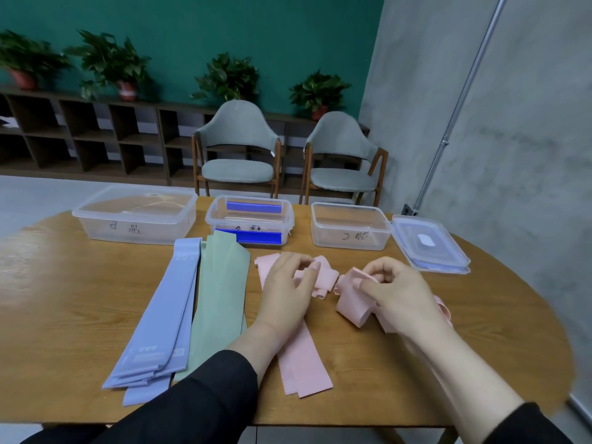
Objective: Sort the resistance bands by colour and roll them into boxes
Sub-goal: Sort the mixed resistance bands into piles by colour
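**Currently: sorting done, rolling just begun**

Sorting appears complete. Three colour groups lie side by side on the table (64, 299): the blue bands (160, 315) at the left, the green bands (217, 302) just beside them and partly overlapped by the blue stack, and the pink bands (304, 363) to the right.

Rolling is judged to be at an early stage and limited to pink. The left hand (285, 290) rests on the flat pink bands, its fingers curled round a loose pink roll (323, 280). The right hand (397, 293) pinches a second pink band (352, 302), which is partly coiled and folded under the fingers; how tight the coil is cannot be told. A further pink loop shows just behind the right wrist.

Three clear boxes stand along the far edge. The left box (134, 216) has its lid on. The middle box (250, 219), with blue clips, and the right box (350, 225) are open and appear to hold no bands. A loose lid (429, 241) lies beside the right box. Each box carries handwriting that is not legible.

Remaining work, as judged:
- finish and box the pink rolls;
- roll and box the blue and green bands, which are untouched.
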{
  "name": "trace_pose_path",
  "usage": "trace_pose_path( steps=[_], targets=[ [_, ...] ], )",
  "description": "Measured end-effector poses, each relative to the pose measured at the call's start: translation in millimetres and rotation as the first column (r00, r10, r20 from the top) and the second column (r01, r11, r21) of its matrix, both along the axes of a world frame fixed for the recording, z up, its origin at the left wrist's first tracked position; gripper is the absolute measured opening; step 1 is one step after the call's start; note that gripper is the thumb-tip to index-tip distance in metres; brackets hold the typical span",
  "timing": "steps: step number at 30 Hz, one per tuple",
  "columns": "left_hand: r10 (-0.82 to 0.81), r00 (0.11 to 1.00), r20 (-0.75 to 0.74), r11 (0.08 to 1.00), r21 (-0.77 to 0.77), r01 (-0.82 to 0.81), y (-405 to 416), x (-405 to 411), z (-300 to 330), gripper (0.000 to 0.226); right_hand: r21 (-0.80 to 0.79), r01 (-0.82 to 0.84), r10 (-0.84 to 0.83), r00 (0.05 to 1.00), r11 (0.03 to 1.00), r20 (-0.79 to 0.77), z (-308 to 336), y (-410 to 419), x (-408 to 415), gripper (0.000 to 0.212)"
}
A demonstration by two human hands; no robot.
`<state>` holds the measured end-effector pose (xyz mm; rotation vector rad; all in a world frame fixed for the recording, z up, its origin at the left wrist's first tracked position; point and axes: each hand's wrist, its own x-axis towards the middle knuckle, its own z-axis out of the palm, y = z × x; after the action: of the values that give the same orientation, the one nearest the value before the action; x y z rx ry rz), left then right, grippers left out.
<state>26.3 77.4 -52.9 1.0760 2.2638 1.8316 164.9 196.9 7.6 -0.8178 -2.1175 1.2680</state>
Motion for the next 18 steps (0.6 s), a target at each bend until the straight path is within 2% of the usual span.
trace_pose_path(
  steps=[2,5,8,10,12,15,17,18],
  targets=[
    [0.032,0.999,-0.041,0.995,0.097,-0.028,3,10,19,0.014,0.017,0.054,-0.053,0.998,0.998,-0.045,15,2,-4,0.012],
    [-0.114,0.986,0.119,0.979,0.181,0.091,9,33,44,0.027,0.026,0.052,-0.048,0.990,0.998,-0.133,32,-4,-5,0.007],
    [-0.304,0.898,0.318,0.939,0.257,0.227,15,51,59,0.036,0.029,-0.099,0.102,0.976,0.995,-0.191,36,-20,-3,0.012],
    [-0.384,0.809,0.446,0.907,0.348,0.238,13,54,67,0.031,0.115,-0.194,0.209,0.969,0.974,-0.130,34,-27,1,0.026],
    [-0.412,0.761,0.501,0.892,0.394,0.224,9,51,72,0.022,0.179,-0.220,0.239,0.966,0.959,-0.094,33,-29,5,0.034],
    [-0.374,0.749,0.547,0.915,0.348,0.202,6,44,75,0.024,0.199,-0.059,0.091,0.984,0.978,-0.156,29,-22,9,0.032],
    [-0.328,0.797,0.507,0.938,0.276,0.210,3,39,80,0.027,0.220,0.024,0.010,0.988,0.975,-0.151,25,-15,10,0.036],
    [-0.319,0.838,0.443,0.943,0.240,0.232,0,36,85,0.027,0.212,-0.006,0.032,0.992,0.977,-0.120,24,-13,10,0.042]
  ],
)
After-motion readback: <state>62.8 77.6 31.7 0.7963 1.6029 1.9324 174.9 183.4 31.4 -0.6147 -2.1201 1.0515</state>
